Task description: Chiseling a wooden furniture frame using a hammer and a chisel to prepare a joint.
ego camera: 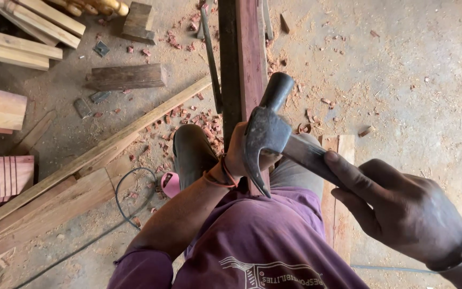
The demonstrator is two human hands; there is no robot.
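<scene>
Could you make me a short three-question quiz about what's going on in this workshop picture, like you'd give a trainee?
1. True or false: the right hand grips the handle of the dark metal claw hammer.
2. What does the left hand hold?
A. a coil of black cable
B. the upright reddish wooden plank
C. a pale block of wood
3. Fill in: the dusty concrete floor around the plank is strewn with reddish wood ____.

Key: 1 true; 2 B; 3 chips.
</scene>
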